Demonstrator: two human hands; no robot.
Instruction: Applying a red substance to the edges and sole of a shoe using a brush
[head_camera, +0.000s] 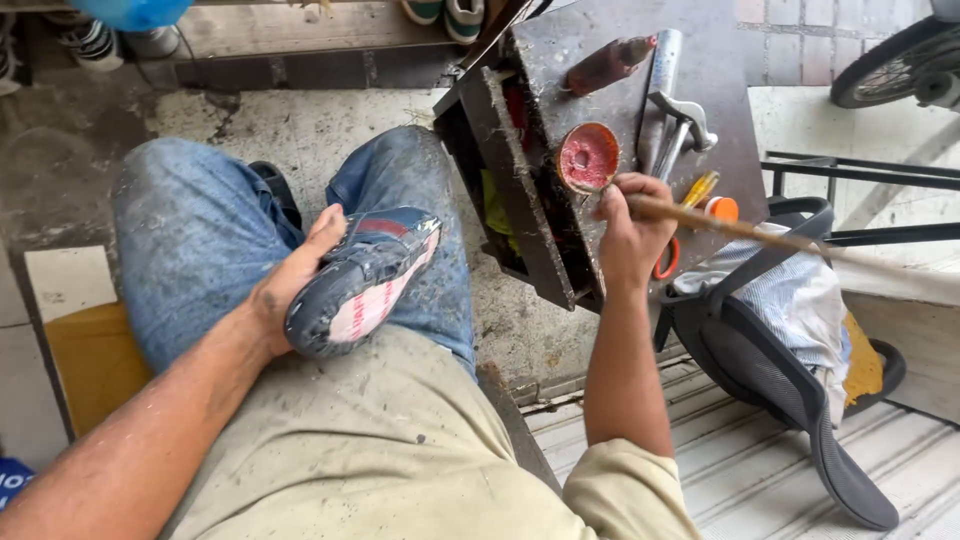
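My left hand (290, 285) grips a worn dark blue shoe (365, 280) on my lap, its pale pink and white sole turned up and to the right. My right hand (632, 228) is closed on a long wooden stick (760, 235) that runs off to the right. The stick's near end sits at a round open tin (588, 157) of reddish paste on a dark wooden box (620, 110).
On the box lie a brown bottle (610, 63), a metal hammer (675, 125), an orange cap (721, 208) and a yellow-handled tool (698, 188). A dark chair (770, 370) draped with striped cloth stands at right. A bicycle wheel (895, 60) shows top right, sneakers (95, 40) top left.
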